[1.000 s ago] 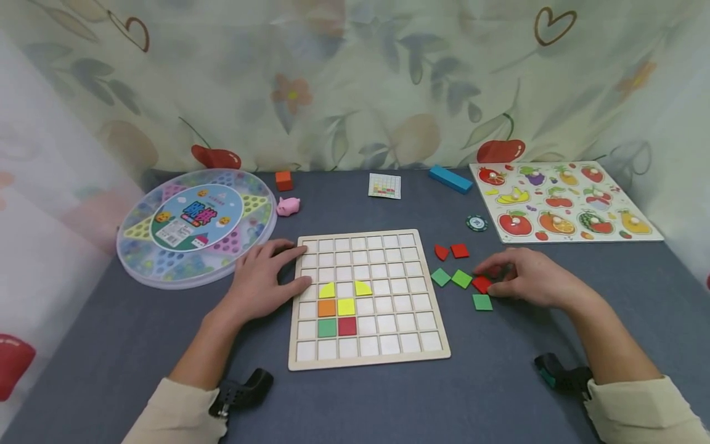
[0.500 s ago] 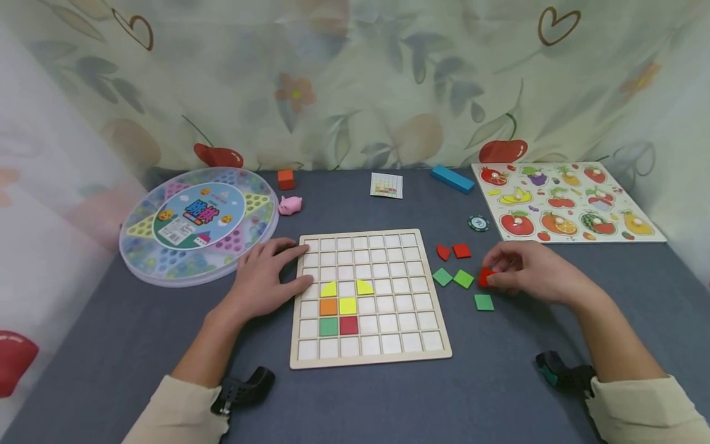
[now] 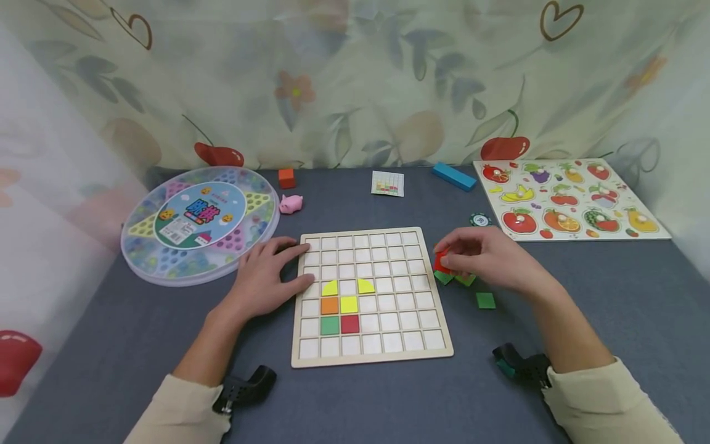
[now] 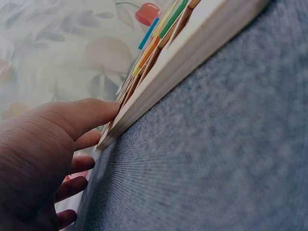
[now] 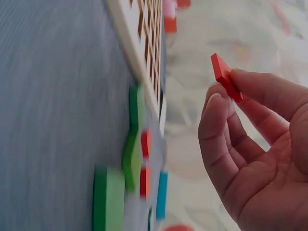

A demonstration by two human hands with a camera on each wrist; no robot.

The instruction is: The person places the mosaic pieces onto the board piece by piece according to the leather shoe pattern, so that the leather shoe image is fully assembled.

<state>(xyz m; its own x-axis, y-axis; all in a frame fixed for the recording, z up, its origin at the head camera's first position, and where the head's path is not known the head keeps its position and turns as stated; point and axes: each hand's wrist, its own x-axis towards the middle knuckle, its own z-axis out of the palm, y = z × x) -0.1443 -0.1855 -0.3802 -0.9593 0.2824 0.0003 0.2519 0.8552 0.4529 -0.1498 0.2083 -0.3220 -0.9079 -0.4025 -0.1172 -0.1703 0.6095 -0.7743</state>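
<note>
Now, step in hand: carrying a picked-up piece toward the grid board point(image 3: 370, 296); judged as mid-transfer, nothing slotted yet.
Red tile point(image 5: 224, 77): small flat square, thin, bright red, clean edges; pinched between thumb and fingertips, lifted clear of the cloth, tilted on edge in the right wrist view.
Right hand point(image 3: 488, 259): fingers curled round the red tile, hovering just beside the board's right edge, above the loose pieces.
Left hand point(image 3: 266, 277): spread flat, fingers straight, pressing on the board's left rim, thumb against the edge in the left wrist view.
Next move, as a guess: calls for levelling the tile and lining it up square with an empty cell, likely near the filled cluster; a crooked drop would catch on the wooden ribs.
Filled cells: two yellow quarter-rounds point(image 3: 330, 288) up top, orange point(image 3: 330, 305) and yellow squares below, green point(image 3: 330, 325) and red point(image 3: 349, 324) at the bottom.
Loose pieces: green tile point(image 3: 485, 300) alone on the cloth, more green ones partly hidden under the right hand.
Further out: round marble game case point(image 3: 199, 222) at left, pink pig point(image 3: 291, 203), orange cube point(image 3: 286, 177), pattern card point(image 3: 387, 184), blue block point(image 3: 453, 176), poker chip point(image 3: 480, 219), fruit puzzle point(image 3: 566, 200) at right.
</note>
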